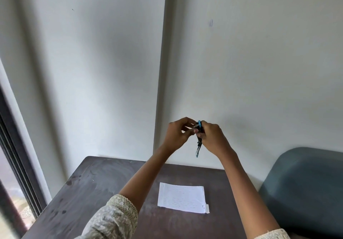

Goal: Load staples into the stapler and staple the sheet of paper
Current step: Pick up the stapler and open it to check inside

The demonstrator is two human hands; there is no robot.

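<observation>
Both hands are raised in front of the wall, well above the table. My right hand (213,138) grips a small blue and black stapler (198,148) that hangs upright, its lower end pointing down. My left hand (178,136) pinches at the stapler's top end, where a bit of metal shows between the fingertips; whether that is a strip of staples I cannot tell. A white sheet of paper (182,198) with faint printed lines lies flat on the dark wooden table (83,192), below and between my forearms. A small white piece sits at the sheet's near right corner.
The table stands against a pale wall. A grey-blue chair back (304,188) is close on the right side. A dark window frame (16,164) runs down the left edge.
</observation>
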